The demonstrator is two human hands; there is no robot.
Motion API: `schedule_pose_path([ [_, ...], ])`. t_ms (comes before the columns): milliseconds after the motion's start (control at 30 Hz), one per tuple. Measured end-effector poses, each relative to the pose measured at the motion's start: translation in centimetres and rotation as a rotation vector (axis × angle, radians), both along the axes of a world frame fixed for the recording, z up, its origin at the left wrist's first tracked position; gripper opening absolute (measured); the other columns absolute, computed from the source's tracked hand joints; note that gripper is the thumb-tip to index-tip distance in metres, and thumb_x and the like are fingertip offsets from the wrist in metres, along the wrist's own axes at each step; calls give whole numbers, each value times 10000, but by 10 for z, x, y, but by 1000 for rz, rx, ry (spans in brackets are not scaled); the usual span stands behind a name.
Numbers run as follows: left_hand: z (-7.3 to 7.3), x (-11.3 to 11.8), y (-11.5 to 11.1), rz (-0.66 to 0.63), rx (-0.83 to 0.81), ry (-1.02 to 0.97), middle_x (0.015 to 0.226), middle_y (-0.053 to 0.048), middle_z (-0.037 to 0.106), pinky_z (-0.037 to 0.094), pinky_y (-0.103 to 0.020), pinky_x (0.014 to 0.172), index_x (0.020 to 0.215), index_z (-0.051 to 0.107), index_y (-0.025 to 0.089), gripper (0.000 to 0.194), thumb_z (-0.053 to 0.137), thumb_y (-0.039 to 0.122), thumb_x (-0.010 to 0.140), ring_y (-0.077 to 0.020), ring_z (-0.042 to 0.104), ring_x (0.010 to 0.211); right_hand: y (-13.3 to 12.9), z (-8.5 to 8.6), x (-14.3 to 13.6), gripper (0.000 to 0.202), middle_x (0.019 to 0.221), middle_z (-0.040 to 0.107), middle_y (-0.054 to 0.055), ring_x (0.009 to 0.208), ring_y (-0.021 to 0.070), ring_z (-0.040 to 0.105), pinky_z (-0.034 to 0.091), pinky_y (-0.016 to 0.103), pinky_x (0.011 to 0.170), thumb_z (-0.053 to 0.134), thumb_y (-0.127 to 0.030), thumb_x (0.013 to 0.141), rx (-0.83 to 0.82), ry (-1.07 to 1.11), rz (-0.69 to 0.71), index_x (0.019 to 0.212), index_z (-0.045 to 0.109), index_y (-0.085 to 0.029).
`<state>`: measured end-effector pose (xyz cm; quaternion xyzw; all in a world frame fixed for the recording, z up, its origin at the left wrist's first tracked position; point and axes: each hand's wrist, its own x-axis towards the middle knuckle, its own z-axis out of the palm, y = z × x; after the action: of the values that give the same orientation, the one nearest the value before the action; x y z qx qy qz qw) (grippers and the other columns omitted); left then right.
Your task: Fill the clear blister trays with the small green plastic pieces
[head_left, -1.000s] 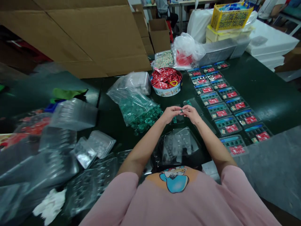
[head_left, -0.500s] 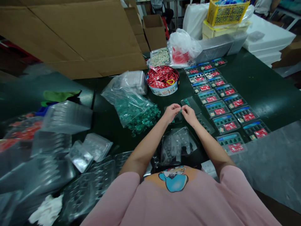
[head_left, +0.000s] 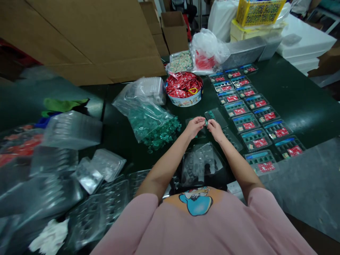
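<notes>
Fingertips of my left hand (head_left: 194, 127) and my right hand (head_left: 215, 129) meet over the table, pinching a small green translucent plastic piece (head_left: 206, 123) between them. Its exact kind is too small to make out. Just behind my right hand lies a clear tray (head_left: 219, 117) with green pieces in its upper left part. Another clear tray (head_left: 233, 139) is to the right of my right wrist. Partly under my left hand sits a further tray (head_left: 201, 134). Loose green pieces (head_left: 164, 134) spill from a clear plastic bag (head_left: 145, 112) left of my left hand.
Filled trays (head_left: 257, 139) with red packets stand in two columns at the right. Behind my hands is a round tin (head_left: 185, 101) of red packets. Stacked clear trays (head_left: 73, 131) crowd the left. Empty clear trays (head_left: 193, 164) lie between my forearms. A large cardboard box (head_left: 106, 39) rises behind.
My fingertips have parted slightly, and the green piece shows more plainly between them. The camera view has shifted a little; the trays and bag stay in place.
</notes>
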<state>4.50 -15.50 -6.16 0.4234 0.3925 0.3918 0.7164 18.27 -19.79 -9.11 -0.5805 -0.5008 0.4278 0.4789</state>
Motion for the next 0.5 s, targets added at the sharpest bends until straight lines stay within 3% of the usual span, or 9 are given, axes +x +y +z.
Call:
schedule_pose_path([
  [100,-1,1,0,8,64,21,729,6,626,404,-205,603,847,668,143,338,829,248,568,-84,552,651,0,-5,-1,177,659,512,-44,633,128,460,349,230,586,501,-397,825,43,-11,-28,807,527,-223],
  [267,4,4,1,34,183,77,709,12,625,431,-236,678,865,691,144,285,767,186,594,-101,552,678,1,-3,-1,146,659,508,-42,630,130,455,354,247,609,484,-362,824,78,-90,-93,789,509,-223],
  [400,8,6,0,22,134,61,716,18,614,421,-231,668,927,693,144,312,731,158,618,-88,539,651,1,4,-2,137,693,538,-30,656,134,495,368,253,620,466,-351,820,78,-91,-174,781,499,-224],
  [500,8,5,-1,15,67,5,714,25,596,397,-212,624,958,687,143,326,721,150,634,-65,514,606,-1,8,-5,168,707,548,-31,645,126,519,363,234,573,479,-396,813,26,110,-221,780,474,-231],
])
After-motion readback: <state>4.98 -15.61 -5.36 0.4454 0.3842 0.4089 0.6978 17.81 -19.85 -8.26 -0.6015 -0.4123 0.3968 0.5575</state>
